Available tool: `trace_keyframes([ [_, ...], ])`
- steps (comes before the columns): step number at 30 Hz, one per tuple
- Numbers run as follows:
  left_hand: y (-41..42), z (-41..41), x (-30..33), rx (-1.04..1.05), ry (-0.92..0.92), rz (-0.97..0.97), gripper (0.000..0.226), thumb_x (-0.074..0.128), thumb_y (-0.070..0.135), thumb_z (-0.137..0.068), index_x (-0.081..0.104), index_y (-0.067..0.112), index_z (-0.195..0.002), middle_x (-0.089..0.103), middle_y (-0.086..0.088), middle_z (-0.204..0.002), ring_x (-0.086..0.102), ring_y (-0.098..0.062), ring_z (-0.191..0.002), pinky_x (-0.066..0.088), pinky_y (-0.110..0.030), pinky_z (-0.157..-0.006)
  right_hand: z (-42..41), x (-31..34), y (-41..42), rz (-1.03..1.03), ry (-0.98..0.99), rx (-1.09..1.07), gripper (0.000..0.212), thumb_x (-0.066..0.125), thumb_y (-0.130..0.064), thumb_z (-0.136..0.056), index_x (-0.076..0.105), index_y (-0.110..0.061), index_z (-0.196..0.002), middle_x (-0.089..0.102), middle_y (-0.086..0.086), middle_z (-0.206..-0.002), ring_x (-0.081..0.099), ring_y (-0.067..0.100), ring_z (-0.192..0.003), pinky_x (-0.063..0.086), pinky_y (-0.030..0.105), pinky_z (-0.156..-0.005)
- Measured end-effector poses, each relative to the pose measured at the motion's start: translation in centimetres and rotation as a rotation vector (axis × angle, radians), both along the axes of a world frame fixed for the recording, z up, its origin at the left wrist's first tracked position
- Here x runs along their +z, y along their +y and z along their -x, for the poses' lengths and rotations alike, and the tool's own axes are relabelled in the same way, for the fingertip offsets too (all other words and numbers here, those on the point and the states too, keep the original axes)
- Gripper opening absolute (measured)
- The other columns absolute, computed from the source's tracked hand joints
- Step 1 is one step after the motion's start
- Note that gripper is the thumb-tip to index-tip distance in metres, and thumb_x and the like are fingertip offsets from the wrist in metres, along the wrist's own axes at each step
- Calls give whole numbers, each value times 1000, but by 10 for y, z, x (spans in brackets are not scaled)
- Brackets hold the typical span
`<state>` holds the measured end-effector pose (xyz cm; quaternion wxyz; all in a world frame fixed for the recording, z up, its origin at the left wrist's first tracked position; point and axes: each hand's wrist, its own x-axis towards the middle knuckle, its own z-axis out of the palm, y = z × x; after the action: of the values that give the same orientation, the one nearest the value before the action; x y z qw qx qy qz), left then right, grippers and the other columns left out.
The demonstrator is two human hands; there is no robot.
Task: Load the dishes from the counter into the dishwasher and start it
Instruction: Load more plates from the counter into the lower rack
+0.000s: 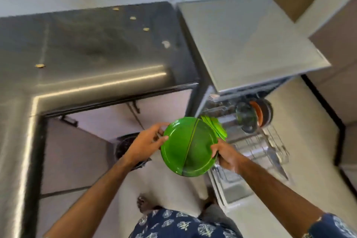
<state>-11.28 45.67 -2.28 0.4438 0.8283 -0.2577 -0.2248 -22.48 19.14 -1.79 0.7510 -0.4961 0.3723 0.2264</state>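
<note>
Green plates point(185, 147) gripped between left hand point(146, 142), right hand point(225, 155)

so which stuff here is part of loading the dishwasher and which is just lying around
Part of the job:
round green plates, held in left hand and right hand
open dishwasher's wire rack
green plates already racked
dark glass bowl

Lying about:
scraps on steel counter
round floor drain

Navy short-sleeved shirt point(173, 224) printed with pale leaf motifs.
</note>
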Motion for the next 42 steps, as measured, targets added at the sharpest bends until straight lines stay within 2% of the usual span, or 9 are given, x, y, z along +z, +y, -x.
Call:
trace_keyframes([
  [8, -215, 42, -116, -194, 321, -242, 51, 56, 2, -98, 40, 8, -146, 51, -7, -139, 58, 6, -101, 41, -5, -87, 83, -114, -175, -3, 108, -278, 46, 52, 8, -91, 51, -17, -129, 72, 10, -99, 71, 22, -71, 59, 33, -56],
  [11, -283, 43, -154, -80, 526, -221, 50, 57, 32, -98, 41, 20, -144, 50, -8, -144, 60, 4, -101, 50, -27, -93, 80, -158, -217, 190, 76, -226, 47, 51, 6, -88, 46, -21, -127, 64, 7, -104, 65, 21, -83, 55, 44, -74],
  [14, -350, 23, -195, 93, 823, -106, 105, 62, 84, -59, 35, 29, -145, 47, 8, -140, 58, -19, -113, 50, -45, -89, 64, -205, -239, 527, -14, -64, 44, 54, -13, -79, 47, -22, -121, 64, 6, -96, 63, 28, -88, 53, 43, -79],
  [17, -401, -2, -244, 309, 974, 39, 76, 65, 72, -74, 46, 28, -134, 52, -1, -140, 64, -23, -102, 57, -47, -75, 37, -256, -237, 865, -86, 121, 61, 56, -10, -86, 39, -26, -142, 66, 14, -110, 65, 37, -94, 54, 43, -77],
  [19, -424, -20, -279, 417, 902, 57, 47, 62, 34, -96, 45, 18, -136, 55, -15, -135, 64, -26, -95, 59, -40, -62, 18, -290, -231, 1016, -151, 242, 71, 56, -14, -89, 29, -29, -152, 59, 13, -131, 63, 38, -106, 54, 46, -84],
  [24, -437, -65, -353, 527, 753, 33, 52, 48, -6, -95, 41, 13, -143, 57, -13, -115, 60, -20, -82, 50, -32, -61, -25, -379, -240, 1203, -281, 427, 73, 52, -10, -94, 20, -26, -157, 37, 8, -154, 42, 35, -134, 51, 47, -96],
  [30, -439, -95, -404, 534, 696, -41, 45, 44, -9, -96, 45, 4, -139, 59, -20, -122, 61, -34, -106, 44, -55, -100, -58, -440, -254, 1327, -363, 546, 70, 37, -8, -93, 14, -21, -158, 35, 18, -154, 37, 41, -137, 39, 56, -107],
  [36, -458, -102, -420, 453, 682, -129, 26, 43, -8, -99, 51, 12, -114, 59, -13, -101, 59, -27, -93, 48, -52, -93, -67, -481, -261, 1231, -372, 531, 69, 50, -21, -100, 12, -19, -158, 34, 19, -155, 35, 41, -141, 39, 54, -108],
  [42, -451, -120, -438, 403, 590, -264, 42, 51, -5, -96, 43, -1, -138, 53, -22, -135, 56, -34, -120, 44, -52, -106, -79, -487, -266, 1202, -384, 607, 70, 42, -43, -101, 11, -18, -158, 31, 25, -155, 33, 44, -140, 35, 57, -110],
])
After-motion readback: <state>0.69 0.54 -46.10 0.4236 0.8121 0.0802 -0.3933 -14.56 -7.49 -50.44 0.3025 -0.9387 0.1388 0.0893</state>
